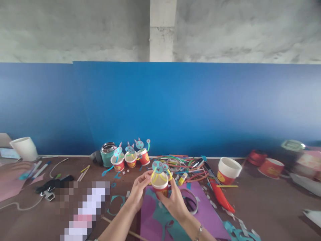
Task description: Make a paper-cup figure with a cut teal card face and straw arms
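A red and white paper cup (160, 184) is held between both hands above a purple sheet (203, 214). A blue paper face (158, 166) with drawn features stands at its rim, with yellow pipe-cleaner arms at the sides. My left hand (140, 189) pinches at the cup's left rim, near one yellow arm. On the right side, my right hand (175, 200) wraps the cup, its thumb across the lower front. Three similar cups with blue eared faces, a left cup (117, 164), a middle cup (130, 160) and a right cup (143, 157), stand behind.
Colourful pipe cleaners (175, 162) and markers lie behind the hands. A roll of tape (192, 201), red scissors or a red-handled tool (222, 197), a stack of cups (228, 170) and paper scraps are to the right. Another person's hand (21, 165) is far left.
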Demonstrator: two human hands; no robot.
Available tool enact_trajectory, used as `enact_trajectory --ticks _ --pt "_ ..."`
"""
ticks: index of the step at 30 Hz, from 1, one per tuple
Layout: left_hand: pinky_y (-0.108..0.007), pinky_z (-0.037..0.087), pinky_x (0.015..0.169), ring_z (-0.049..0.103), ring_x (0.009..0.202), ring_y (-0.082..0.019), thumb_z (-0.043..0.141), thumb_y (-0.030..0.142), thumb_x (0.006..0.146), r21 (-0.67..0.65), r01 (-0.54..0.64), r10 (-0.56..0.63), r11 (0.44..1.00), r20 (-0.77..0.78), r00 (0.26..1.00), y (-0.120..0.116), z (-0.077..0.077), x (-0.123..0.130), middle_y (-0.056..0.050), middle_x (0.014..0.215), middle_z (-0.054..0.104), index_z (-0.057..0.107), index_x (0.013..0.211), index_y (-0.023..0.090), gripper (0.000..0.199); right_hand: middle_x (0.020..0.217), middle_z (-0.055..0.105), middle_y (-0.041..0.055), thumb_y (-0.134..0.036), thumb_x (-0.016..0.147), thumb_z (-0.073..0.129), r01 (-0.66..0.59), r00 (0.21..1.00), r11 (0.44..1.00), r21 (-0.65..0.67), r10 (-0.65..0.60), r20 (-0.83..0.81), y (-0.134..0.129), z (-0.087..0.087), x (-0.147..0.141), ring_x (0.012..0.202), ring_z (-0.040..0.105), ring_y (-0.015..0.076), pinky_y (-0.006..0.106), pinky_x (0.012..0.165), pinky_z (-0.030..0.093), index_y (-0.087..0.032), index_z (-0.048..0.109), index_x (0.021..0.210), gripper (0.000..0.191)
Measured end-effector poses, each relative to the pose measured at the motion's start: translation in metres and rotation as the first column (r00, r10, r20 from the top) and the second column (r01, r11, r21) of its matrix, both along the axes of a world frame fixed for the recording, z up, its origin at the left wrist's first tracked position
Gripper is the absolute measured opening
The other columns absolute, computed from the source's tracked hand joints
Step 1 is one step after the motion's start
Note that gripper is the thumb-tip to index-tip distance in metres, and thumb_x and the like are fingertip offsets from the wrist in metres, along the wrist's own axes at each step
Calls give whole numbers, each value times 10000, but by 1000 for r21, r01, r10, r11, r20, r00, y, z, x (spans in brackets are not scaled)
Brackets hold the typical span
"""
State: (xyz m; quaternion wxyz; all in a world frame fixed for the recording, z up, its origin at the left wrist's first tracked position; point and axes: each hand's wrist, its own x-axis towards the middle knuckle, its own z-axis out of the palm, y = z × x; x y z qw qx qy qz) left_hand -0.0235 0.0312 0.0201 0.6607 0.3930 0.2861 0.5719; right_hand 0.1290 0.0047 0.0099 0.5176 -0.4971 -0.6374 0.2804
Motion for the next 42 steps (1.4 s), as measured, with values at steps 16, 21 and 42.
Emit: enact_trajectory --ticks 16,21,42 --pt "-270 448 705 600 798 -197 760 372 625 133 -249 270 959 -171 948 1 1 0 -63 904 673 657 756 161 269 1109 645 80 -303 700 670 2 999 999 -37 -1 32 0 -4 2 1030 598 266 368 896 471 -195 513 1177 514" --pt "-287 470 726 612 874 -223 778 370 606 128 -319 339 939 -190 921 1 -2 2 -66 915 672 629 941 181 412 1133 644 70 -273 688 669 10 1000 999 -50 -9 7 0 -3 1 1056 590 268 373 904 468 -212 509 1187 528" --pt "-268 425 762 594 789 -197 699 422 700 150 -302 323 942 -143 936 4 4 -4 -21 671 653 660 607 165 276 1092 670 83 -205 695 659 -168 981 984 -52 161 -110 -1 2 2 984 620 257 359 856 494 -187 551 1123 442"
